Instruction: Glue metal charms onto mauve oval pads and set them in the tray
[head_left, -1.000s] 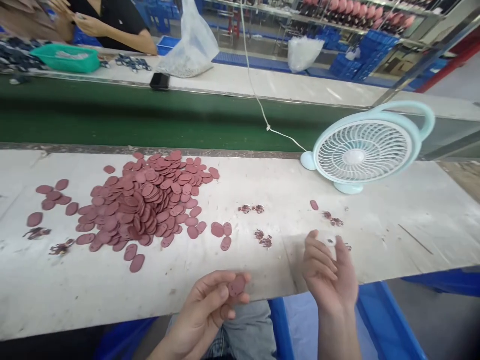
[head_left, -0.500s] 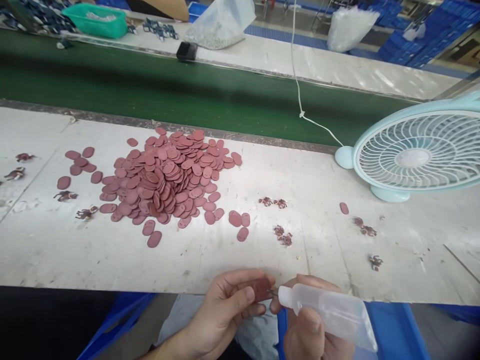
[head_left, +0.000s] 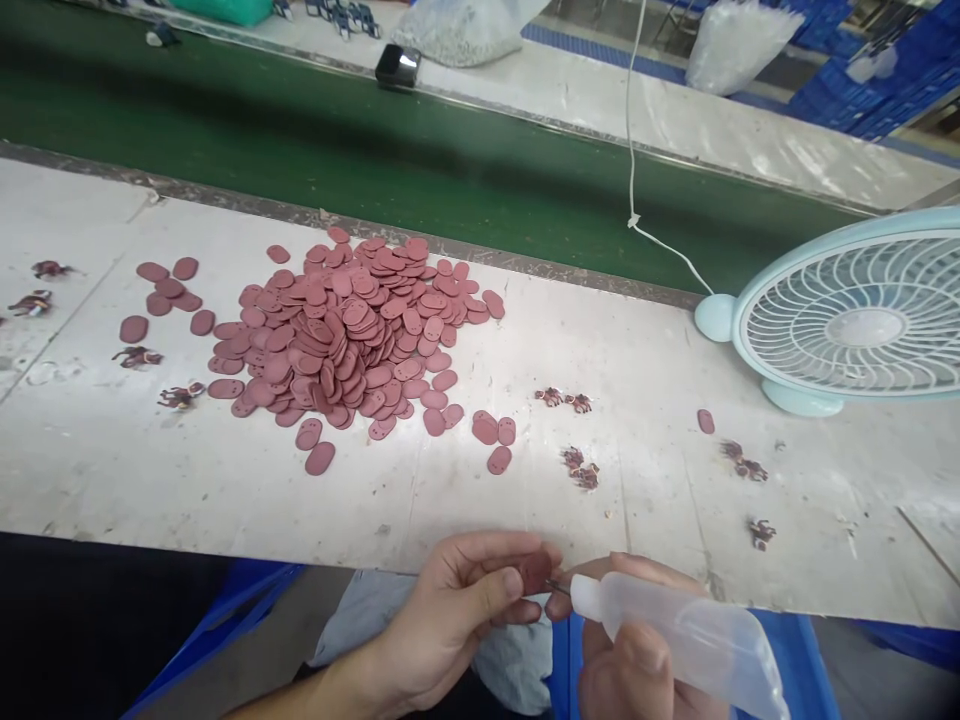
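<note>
Left hand (head_left: 457,610): grip closed, thumb against fingers, pinching one maroon disc (head_left: 535,573) at its edge, in front of the table's near edge.

Right hand (head_left: 637,660): grip wrapped about a translucent squeeze bottle (head_left: 682,630), tilted, white cap toward the left hand. Thin metal nozzle (head_left: 557,586) at the disc's right edge; whether it touches is too small to tell.

Step in hand, as judged: putting the bottle's contents onto the held disc. The move calls for a steady disc, a light squeeze and the tip kept on its face. No liquid can be made out.

Table (head_left: 225,480), pale, marked with specks, bearing:
- Disc heap (head_left: 337,340), left of centre, overlapping pieces, some with small holes or dots; strays around it.
- Disc cluster (head_left: 495,430), between heap and figures.
- Small brown figures (head_left: 582,468), in pairs or singly, beyond the hands; more at far left and right.
- Lone disc (head_left: 705,421), near the right-hand figures.
- Pale blue fan (head_left: 862,320), right, with white cord (head_left: 631,180), knotted.

Beyond: green strip (head_left: 450,160); on the far surface, black box (head_left: 397,66) and clear bag (head_left: 465,30).

In the way: nothing between nozzle and disc; fingers partly hide the disc. The fan takes up room at right, well apart from the hands.
</note>
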